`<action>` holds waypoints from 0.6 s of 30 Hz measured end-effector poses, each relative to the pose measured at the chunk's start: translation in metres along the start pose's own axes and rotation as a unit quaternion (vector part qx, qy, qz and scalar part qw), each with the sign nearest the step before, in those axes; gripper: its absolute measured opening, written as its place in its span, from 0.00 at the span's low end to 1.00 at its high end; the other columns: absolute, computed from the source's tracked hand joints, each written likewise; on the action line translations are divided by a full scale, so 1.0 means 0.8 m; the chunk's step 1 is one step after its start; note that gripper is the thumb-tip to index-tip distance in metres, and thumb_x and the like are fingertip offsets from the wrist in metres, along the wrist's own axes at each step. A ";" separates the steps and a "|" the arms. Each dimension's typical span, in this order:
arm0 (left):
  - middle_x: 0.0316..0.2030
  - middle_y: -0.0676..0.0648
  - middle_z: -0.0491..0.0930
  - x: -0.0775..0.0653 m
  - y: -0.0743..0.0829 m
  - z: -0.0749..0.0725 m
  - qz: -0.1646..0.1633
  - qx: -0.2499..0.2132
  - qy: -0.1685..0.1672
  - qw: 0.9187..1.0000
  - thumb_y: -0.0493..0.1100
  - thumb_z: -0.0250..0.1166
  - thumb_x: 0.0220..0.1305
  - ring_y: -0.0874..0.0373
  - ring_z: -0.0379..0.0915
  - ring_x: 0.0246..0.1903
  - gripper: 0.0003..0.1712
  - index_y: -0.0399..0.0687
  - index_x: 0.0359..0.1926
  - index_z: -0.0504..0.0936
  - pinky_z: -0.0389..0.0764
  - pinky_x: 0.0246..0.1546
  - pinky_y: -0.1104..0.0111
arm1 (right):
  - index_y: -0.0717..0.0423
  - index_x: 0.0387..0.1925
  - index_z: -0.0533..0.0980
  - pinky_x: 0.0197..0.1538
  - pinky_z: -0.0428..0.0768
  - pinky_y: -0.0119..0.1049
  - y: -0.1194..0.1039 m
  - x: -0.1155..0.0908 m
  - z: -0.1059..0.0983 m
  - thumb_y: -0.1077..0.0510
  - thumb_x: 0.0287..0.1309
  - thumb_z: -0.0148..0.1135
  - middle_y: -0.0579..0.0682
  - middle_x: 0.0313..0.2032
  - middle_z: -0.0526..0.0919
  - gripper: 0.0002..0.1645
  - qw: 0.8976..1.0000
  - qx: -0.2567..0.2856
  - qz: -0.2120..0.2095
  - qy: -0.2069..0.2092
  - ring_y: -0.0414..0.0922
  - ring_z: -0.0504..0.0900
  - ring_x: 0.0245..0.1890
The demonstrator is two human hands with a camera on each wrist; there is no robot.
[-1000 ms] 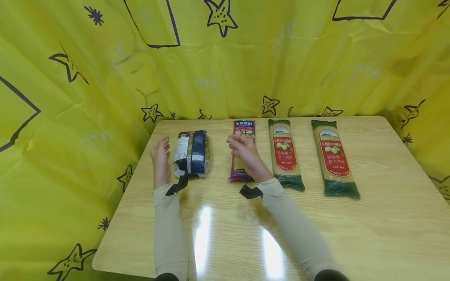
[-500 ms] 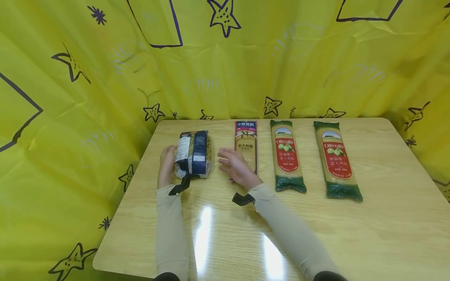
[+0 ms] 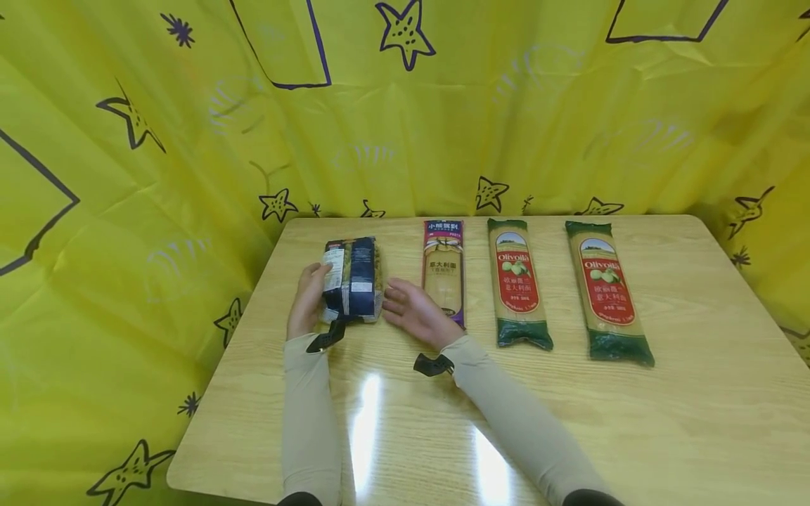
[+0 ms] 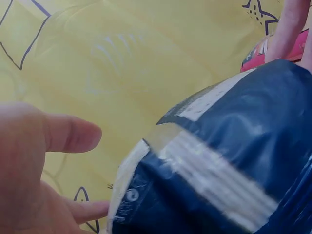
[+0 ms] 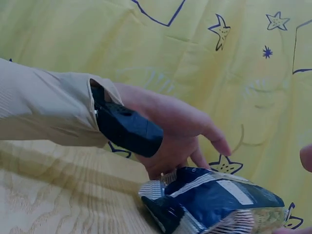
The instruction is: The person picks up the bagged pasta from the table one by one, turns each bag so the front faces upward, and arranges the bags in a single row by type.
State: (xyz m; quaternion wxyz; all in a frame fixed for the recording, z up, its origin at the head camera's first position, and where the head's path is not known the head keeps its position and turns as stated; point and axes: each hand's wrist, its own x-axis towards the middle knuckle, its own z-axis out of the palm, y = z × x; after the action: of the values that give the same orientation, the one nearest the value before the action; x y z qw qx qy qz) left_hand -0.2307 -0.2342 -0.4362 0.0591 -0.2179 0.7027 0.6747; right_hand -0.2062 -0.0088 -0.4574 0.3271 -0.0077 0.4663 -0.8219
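Note:
A clear and dark blue bag of pasta (image 3: 352,277) lies at the table's left. My left hand (image 3: 308,299) is at its left side, fingers touching the bag. In the left wrist view, the thumb (image 4: 73,134) stands away from the bag while a lower finger meets its edge. My right hand (image 3: 418,313) has its fingers extended towards the bag's right side, very near it; whether they touch is unclear. Behind that hand lies a purple-ended pack of spaghetti (image 3: 444,270). The right wrist view shows the left hand (image 5: 170,117) behind the bag.
Two green-ended packs of spaghetti with red labels, the nearer one (image 3: 519,284) and the farther one (image 3: 609,292), lie to the right on the wooden table (image 3: 696,422). A yellow curtain (image 3: 405,140) with drawn stars hangs behind and at the sides.
My right hand has moved left and down, off the purple-ended pack towards the bag. My left hand has moved right, onto the bag's left side. The packs have stayed put.

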 end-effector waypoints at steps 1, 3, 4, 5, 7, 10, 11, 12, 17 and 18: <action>0.66 0.42 0.65 -0.001 0.000 0.000 0.001 0.006 -0.001 1.000 0.55 0.50 0.79 0.59 0.73 0.50 0.42 0.45 0.82 0.45 0.79 0.50 0.74 | 0.60 0.82 0.32 0.84 0.48 0.55 0.001 0.001 0.000 0.47 0.79 0.46 0.67 0.82 0.36 0.48 1.000 -0.002 -0.002 -0.002 0.65 0.42 0.83; 0.62 0.44 0.66 -0.003 0.000 0.000 0.002 0.022 -0.004 1.000 0.57 0.51 0.79 0.63 0.69 0.39 0.42 0.46 0.82 0.46 0.73 0.36 0.77 | 0.61 0.82 0.33 0.84 0.47 0.55 0.002 0.002 0.001 0.46 0.79 0.45 0.67 0.82 0.35 0.48 1.000 -0.004 -0.005 0.000 0.66 0.41 0.82; 0.64 0.43 0.66 -0.004 0.000 0.000 0.001 0.033 -0.006 0.999 0.58 0.51 0.78 0.63 0.69 0.39 0.42 0.47 0.82 0.46 0.72 0.37 0.77 | 0.60 0.82 0.33 0.84 0.47 0.55 0.002 0.001 0.001 0.46 0.79 0.45 0.66 0.82 0.35 0.48 1.000 -0.005 -0.005 0.001 0.66 0.41 0.83; 0.66 0.42 0.65 -0.004 0.000 0.001 0.000 0.045 -0.007 0.999 0.59 0.51 0.78 0.62 0.69 0.41 0.43 0.47 0.82 0.46 0.73 0.39 0.76 | 0.60 0.82 0.33 0.84 0.46 0.56 0.001 0.001 0.002 0.46 0.79 0.45 0.66 0.82 0.34 0.48 1.000 -0.005 -0.004 0.002 0.66 0.40 0.82; 0.72 0.39 0.62 -0.005 0.000 0.002 -0.003 0.059 -0.010 0.998 0.60 0.51 0.78 0.58 0.69 0.48 0.44 0.48 0.83 0.45 0.74 0.48 0.71 | 0.59 0.82 0.32 0.84 0.46 0.57 0.002 0.000 0.002 0.46 0.79 0.44 0.66 0.82 0.33 0.47 1.000 -0.004 -0.001 0.005 0.66 0.39 0.82; 0.75 0.39 0.60 -0.004 0.000 0.004 -0.003 0.065 -0.016 0.998 0.60 0.50 0.78 0.56 0.68 0.55 0.45 0.47 0.83 0.44 0.72 0.57 0.67 | 0.57 0.83 0.32 0.84 0.48 0.57 0.001 0.000 0.002 0.46 0.79 0.44 0.67 0.82 0.35 0.47 1.000 0.004 0.008 0.012 0.67 0.41 0.82; 0.73 0.39 0.62 -0.004 0.000 0.004 -0.002 0.066 -0.016 0.998 0.60 0.50 0.78 0.57 0.69 0.50 0.44 0.47 0.83 0.44 0.74 0.53 0.69 | 0.56 0.83 0.32 0.84 0.49 0.57 0.001 0.000 0.002 0.46 0.79 0.44 0.68 0.82 0.35 0.47 1.000 0.008 0.010 0.014 0.67 0.41 0.82; 0.70 0.40 0.65 -0.004 0.000 0.004 0.001 0.066 -0.015 0.998 0.60 0.50 0.78 0.59 0.71 0.44 0.44 0.47 0.82 0.46 0.75 0.47 0.72 | 0.56 0.83 0.33 0.84 0.50 0.57 0.000 0.001 0.002 0.45 0.79 0.45 0.68 0.82 0.37 0.48 1.000 0.011 0.013 0.017 0.67 0.43 0.82; 0.57 0.44 0.70 -0.005 0.000 0.005 0.013 0.073 -0.022 0.997 0.59 0.51 0.78 0.66 0.67 0.29 0.42 0.44 0.81 0.50 0.69 0.27 0.78 | 0.52 0.83 0.34 0.83 0.53 0.56 -0.001 0.004 0.000 0.45 0.77 0.48 0.72 0.80 0.41 0.48 0.999 0.023 0.026 0.030 0.67 0.47 0.81; 0.57 0.43 0.70 -0.005 0.000 0.005 0.013 0.076 -0.025 0.997 0.59 0.51 0.78 0.65 0.69 0.31 0.42 0.44 0.81 0.50 0.70 0.30 0.77 | 0.52 0.83 0.35 0.83 0.53 0.56 -0.001 0.004 0.000 0.45 0.77 0.48 0.72 0.80 0.42 0.48 0.999 0.023 0.027 0.033 0.67 0.47 0.81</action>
State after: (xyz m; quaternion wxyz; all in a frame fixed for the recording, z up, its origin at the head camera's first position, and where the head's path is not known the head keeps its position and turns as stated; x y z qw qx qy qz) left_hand -0.2278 -0.2295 -0.4348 0.0839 -0.1870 0.7531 0.6252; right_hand -0.2089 -0.0100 -0.4575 0.3341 0.0394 0.4573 -0.8232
